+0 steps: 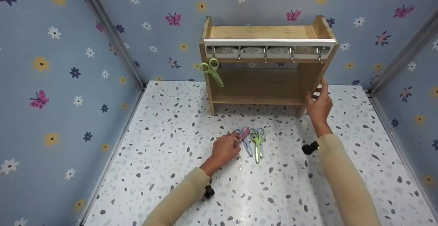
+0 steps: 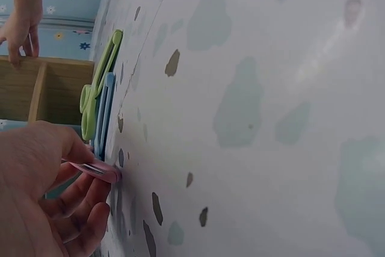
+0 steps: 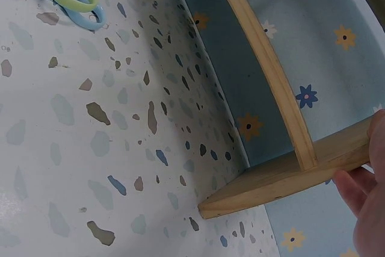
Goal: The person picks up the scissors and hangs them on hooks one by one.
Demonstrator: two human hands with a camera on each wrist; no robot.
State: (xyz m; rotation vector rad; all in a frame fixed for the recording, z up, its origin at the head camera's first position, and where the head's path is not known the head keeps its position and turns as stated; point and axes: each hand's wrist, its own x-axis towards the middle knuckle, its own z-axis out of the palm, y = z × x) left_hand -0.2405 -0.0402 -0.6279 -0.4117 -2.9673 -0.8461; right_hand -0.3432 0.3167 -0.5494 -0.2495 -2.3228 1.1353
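Note:
My left hand (image 1: 224, 148) pinches a pair of pink scissors (image 1: 245, 133) between thumb and fingers, low over the tabletop. Blue scissors (image 1: 248, 149) lie under and beside the pink pair. Just right of them, green scissors (image 1: 257, 150) rest on another blue pair, whose loop (image 3: 90, 22) shows in the right wrist view. My right hand (image 1: 320, 107) grips the right side panel of a small wooden shelf (image 1: 256, 101), thumb and fingers on opposite faces. From the leftmost hook of the shelf hang green scissors (image 1: 216, 76).
A white rail (image 1: 267, 42) with several metal hooks (image 1: 265, 55) runs across the shelf's front. The shelf stands at the back of a speckled white table (image 1: 164, 144). Flowered blue walls (image 1: 154, 21) enclose the left, back and right.

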